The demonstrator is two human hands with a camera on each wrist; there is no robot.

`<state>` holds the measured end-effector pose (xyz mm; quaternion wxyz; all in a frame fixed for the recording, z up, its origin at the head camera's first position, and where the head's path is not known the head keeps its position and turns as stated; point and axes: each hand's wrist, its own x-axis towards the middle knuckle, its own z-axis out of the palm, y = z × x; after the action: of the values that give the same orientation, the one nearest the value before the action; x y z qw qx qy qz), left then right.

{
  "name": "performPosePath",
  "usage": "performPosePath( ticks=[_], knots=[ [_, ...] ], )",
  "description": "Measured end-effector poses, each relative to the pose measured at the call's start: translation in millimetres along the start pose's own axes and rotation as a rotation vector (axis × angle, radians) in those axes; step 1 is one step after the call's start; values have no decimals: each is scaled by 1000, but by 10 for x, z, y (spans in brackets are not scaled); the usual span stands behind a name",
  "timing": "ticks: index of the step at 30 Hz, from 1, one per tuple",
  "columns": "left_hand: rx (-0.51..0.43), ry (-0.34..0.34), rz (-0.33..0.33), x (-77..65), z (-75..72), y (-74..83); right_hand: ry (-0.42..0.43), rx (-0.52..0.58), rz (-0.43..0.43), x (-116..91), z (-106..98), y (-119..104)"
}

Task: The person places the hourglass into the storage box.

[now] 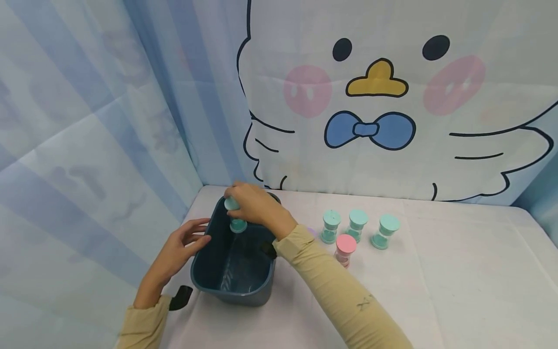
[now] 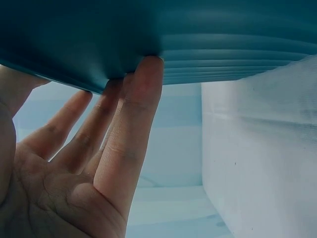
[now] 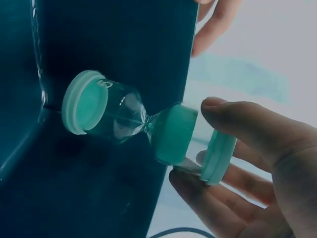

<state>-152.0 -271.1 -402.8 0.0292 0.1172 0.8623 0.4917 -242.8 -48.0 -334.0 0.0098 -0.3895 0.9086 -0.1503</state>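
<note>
Right hand (image 1: 253, 201) has a green hourglass (image 3: 131, 124) pinched near 1 end, inside the bin (image 1: 248, 298); left hand (image 1: 183, 245) rests loosely spread on its left wall. Probably the lowering step, so next calls for a gentle release. Purple bit (image 1: 312, 232) to the right's mostly hidden by the sleeve (image 1: 344, 300) (no clue what).

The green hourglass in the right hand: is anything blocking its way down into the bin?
Nothing visible: no object shows between the hourglass and the bin floor, though the right hand hides part of the inside.
</note>
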Motion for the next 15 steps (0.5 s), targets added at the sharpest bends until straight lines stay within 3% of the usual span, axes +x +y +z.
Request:
performPosePath(
  ticks=[15],
  knots=[
    [-25,-12,-11,-5,-11,10,-72,-26,54,113,125,-21]
  ],
)
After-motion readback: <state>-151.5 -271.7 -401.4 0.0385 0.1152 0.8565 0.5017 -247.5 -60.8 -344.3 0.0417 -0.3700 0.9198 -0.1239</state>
